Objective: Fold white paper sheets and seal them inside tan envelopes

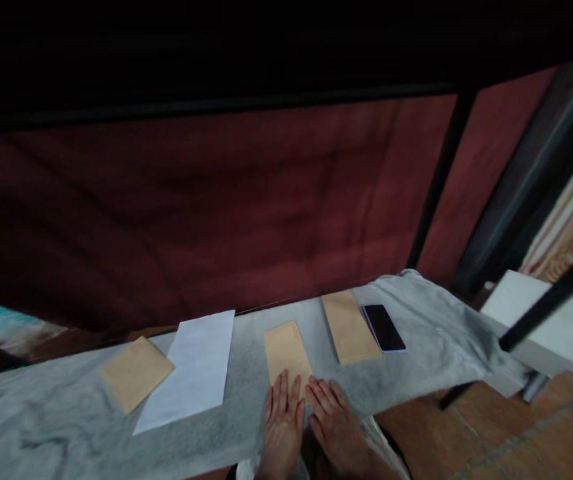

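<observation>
A brown paper envelope (pixel 286 347) lies flat on the grey cloth-covered surface in front of me. My left hand (pixel 283 421) rests flat across its near left part, fingers stretched forward. Beside it, my right hand (pixel 330 417) lies with fingers extended at the envelope's near right edge. The near end of the envelope is hidden under the hands. To the right lies another brown envelope (pixel 350 327), and next to it a dark-screened smartphone (pixel 385 328). A white sheet of paper (pixel 193 373) is on the left, touching a third brown envelope (pixel 137 373).
The grey cloth (pixel 246 400) is wrinkled at both ends. Behind it hangs dark red fabric (pixel 276 200), crossed by a black metal post (pixel 441 180). A white box (pixel 541 310) stands at right, above the tiled floor (pixel 531 427).
</observation>
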Tool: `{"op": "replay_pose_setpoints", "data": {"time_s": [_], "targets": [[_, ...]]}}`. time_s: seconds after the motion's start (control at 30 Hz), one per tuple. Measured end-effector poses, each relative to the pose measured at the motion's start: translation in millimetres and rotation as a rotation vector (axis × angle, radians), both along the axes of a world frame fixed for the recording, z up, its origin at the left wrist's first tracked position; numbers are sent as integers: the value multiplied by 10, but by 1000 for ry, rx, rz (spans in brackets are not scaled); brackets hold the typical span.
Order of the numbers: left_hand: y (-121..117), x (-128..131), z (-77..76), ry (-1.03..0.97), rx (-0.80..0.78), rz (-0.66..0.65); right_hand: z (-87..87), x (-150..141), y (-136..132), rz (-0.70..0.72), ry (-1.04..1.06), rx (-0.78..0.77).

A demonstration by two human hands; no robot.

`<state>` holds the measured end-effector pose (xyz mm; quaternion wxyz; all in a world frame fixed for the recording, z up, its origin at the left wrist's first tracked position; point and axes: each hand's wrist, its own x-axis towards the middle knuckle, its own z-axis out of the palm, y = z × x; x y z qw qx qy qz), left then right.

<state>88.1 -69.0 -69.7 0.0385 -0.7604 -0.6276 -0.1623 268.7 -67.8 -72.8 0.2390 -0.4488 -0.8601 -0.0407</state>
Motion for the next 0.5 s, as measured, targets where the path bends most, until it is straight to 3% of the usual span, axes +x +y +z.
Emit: {"op": "replay_pose_setpoints", "data": {"time_s": [0.1,0.2,0.5], "targets": [[-157,57,-189,-19,125,170,93,0,-15,-8,5,17],[-245,171,-246,-29,179,272,167,13,-29,-12,4,34],[-356,133,-187,-36,154,201,200,53,-56,9,26,-68]]}}
